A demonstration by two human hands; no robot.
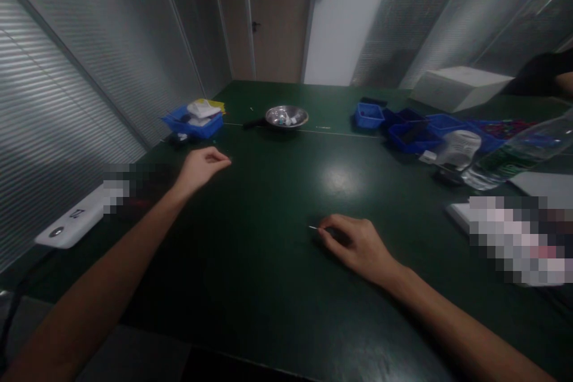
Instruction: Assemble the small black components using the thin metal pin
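Note:
My right hand (358, 245) hovers over or rests on the dark green table (268, 280); which of the two I cannot tell. Thumb and index finger pinch a short, thin, pale pin-like piece (313, 227) that sticks out to the left. Farther off on the left, my left hand (203, 166) is closed in a pinch, its fingertips pointing right. Whatever those fingertips may hold is too small to make out. Just beyond that hand stands a blue bin (210, 128) with white and yellow packets inside.
A round metal dish (286, 125) with small pieces sits mid-table toward the back. On the right are several blue bins (369, 116), a clear plastic bottle (514, 155) and a white box (461, 88). White power banks or similar devices (67, 233) lie at both sides. A person's arm shows far right.

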